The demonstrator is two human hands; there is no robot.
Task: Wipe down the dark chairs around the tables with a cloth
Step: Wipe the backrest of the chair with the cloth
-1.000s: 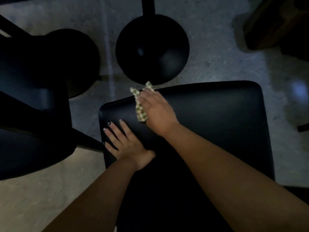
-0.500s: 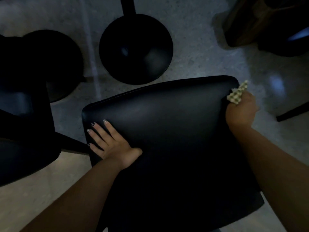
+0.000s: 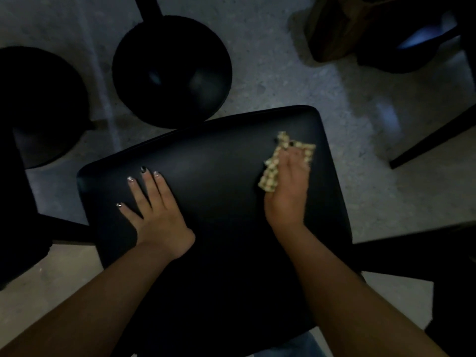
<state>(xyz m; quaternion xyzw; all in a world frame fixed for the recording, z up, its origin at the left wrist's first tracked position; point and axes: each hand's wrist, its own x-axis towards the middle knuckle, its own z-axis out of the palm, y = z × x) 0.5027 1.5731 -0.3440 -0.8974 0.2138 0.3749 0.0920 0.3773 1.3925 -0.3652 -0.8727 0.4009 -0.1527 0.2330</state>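
The cloth (image 3: 277,164) lies bunched on the chair seat (image 3: 213,176) near its far right corner, pinned under your right hand (image 3: 288,186), whose fingers press flat over it. Unwiped seat extends leftward toward your left hand (image 3: 154,215), which rests on it, fingers spread. Sweep left from there.

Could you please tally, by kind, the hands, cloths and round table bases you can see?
Hands: 2, the left hand and right hand, both on the chair seat
Cloths: 1, the checked cloth
Round table bases: 2
Total: 5
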